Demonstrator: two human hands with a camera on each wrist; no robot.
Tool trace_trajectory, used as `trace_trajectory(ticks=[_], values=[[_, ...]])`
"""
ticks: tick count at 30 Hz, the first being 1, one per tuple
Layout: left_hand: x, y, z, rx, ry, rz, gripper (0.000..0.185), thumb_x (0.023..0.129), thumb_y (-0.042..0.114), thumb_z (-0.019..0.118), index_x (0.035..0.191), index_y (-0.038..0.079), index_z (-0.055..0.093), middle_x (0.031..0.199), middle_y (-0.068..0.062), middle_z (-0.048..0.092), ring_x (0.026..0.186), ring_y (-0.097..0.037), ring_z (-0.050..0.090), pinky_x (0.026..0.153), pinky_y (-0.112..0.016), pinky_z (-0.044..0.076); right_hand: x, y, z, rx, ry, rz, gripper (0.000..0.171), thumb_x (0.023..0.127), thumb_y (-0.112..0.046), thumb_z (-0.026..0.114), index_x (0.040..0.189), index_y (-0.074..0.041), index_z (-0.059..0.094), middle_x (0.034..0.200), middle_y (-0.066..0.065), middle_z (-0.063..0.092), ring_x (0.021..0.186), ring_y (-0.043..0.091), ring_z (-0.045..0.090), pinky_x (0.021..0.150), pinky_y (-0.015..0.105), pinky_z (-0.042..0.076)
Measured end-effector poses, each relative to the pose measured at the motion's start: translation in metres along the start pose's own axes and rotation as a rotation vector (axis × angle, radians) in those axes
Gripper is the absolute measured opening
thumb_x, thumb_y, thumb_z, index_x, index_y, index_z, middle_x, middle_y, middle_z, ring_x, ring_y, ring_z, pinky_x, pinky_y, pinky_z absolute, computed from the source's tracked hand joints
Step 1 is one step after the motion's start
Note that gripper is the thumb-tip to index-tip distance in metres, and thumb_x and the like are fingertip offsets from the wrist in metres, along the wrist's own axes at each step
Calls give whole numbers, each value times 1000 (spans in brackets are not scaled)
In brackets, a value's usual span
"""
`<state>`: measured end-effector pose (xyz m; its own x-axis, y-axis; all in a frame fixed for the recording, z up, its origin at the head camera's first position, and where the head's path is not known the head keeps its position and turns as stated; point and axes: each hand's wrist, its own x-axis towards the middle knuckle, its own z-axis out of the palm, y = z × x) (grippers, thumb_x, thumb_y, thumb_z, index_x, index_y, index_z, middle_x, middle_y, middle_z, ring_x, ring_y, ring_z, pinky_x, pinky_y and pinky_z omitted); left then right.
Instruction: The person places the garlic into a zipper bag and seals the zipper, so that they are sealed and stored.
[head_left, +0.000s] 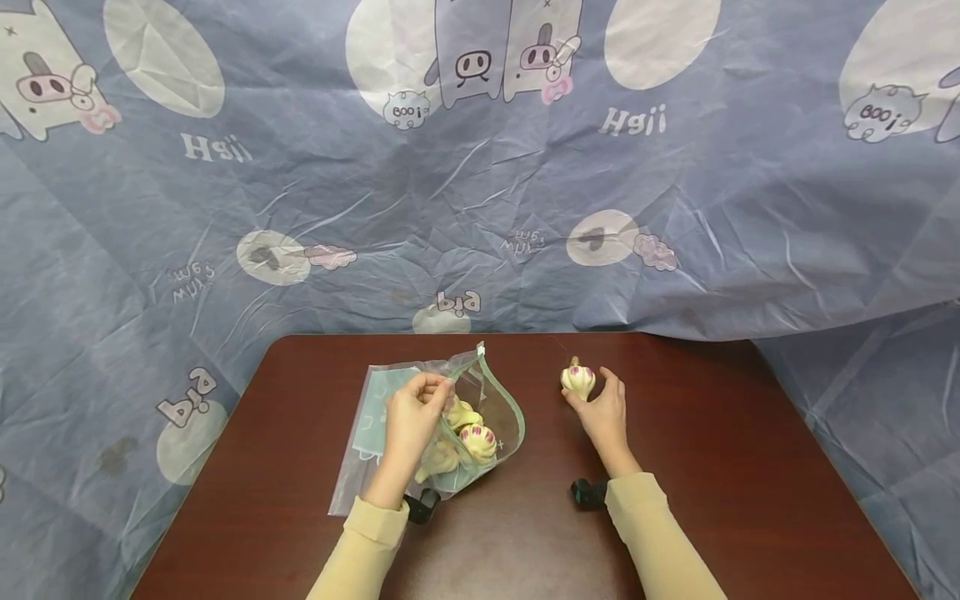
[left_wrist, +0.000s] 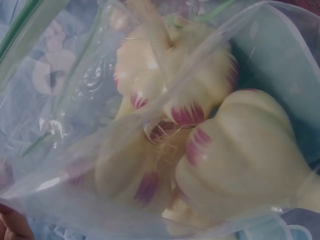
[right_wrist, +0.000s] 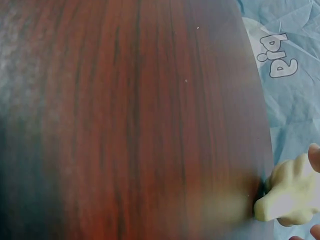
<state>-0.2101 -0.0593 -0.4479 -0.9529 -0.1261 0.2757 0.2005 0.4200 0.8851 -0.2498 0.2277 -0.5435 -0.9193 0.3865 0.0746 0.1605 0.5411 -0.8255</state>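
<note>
My left hand (head_left: pixel 414 410) pinches the upper edge of a clear zip bag (head_left: pixel 506 400) with a green seal, and its mouth gapes toward the right. Several garlic bulbs (head_left: pixel 477 442) with purple streaks lie inside; the left wrist view shows garlic bulbs (left_wrist: pixel 175 75) close up through the plastic. A fingertip (left_wrist: pixel 15 225) shows at that view's lower left corner. To the right of the bag, my right hand (head_left: pixel 606 410) holds another garlic bulb (head_left: pixel 577 380) between thumb and fingers, stem pointing away. In the right wrist view this garlic bulb (right_wrist: pixel 290 192) is partly cut off.
A brown wooden table (head_left: pixel 712 467) carries everything. A pale teal panel (head_left: pixel 378 408) shows at the bag's left part. Behind the table's far edge hangs a blue patterned cloth (head_left: pixel 465 208). Black wrist cameras (head_left: pixel 588 493) sit on both wrists.
</note>
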Motion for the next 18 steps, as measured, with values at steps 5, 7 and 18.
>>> trace_trajectory(ticks=[5, 7, 18], values=[[0, -2, 1, 10, -3, 8, 16, 91, 18, 71, 89, 2, 72, 75, -10, 74, 60, -9, 65, 53, -18, 50, 2, 0, 4, 17, -11, 13, 91, 79, -32, 81, 147, 3, 30, 147, 28, 35, 135, 43, 38, 110, 55, 34], [0, -2, 1, 14, -4, 12, 16, 91, 18, 71, 88, 3, 72, 75, -9, 74, 60, -9, 65, 53, -18, 50, 3, -1, 6, 27, -17, 16, 93, 79, -32, 81, 148, 3, 29, 147, 28, 34, 135, 43, 38, 110, 55, 34], [-2, -7, 12, 11, -63, 19, 14, 90, 18, 73, 86, 5, 72, 71, -7, 72, 59, -7, 63, 55, -20, 51, 6, -3, 13, 43, -16, 25, 95, 79, -32, 82, 149, 3, 28, 146, 28, 34, 133, 43, 40, 109, 55, 35]])
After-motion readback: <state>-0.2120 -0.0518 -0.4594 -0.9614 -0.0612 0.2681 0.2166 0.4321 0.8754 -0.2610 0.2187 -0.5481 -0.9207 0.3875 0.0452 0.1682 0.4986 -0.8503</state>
